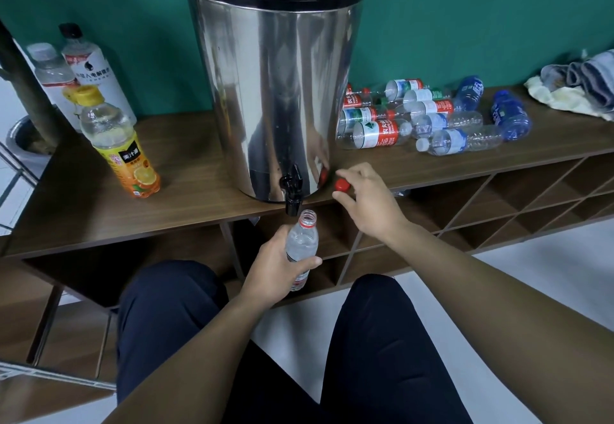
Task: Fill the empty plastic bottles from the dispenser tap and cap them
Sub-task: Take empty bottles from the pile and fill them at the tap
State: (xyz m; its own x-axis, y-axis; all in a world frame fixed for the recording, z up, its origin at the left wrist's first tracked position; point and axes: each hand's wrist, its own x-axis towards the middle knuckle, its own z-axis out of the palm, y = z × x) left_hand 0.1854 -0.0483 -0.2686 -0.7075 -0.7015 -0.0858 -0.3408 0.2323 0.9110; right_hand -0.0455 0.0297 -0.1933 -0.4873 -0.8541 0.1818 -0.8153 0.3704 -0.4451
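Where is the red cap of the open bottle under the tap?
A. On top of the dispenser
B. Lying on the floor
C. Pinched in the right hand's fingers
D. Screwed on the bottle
C: the right hand pinches the red cap at the shelf edge.

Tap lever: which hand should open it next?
Probably right. The left hand grips the open bottle under the tap; the right hand is beside it, though pinching the red cap.

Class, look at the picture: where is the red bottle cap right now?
The red cap is pinched in the right hand, at the shelf's front edge, just right of the steel dispenser and its black tap.
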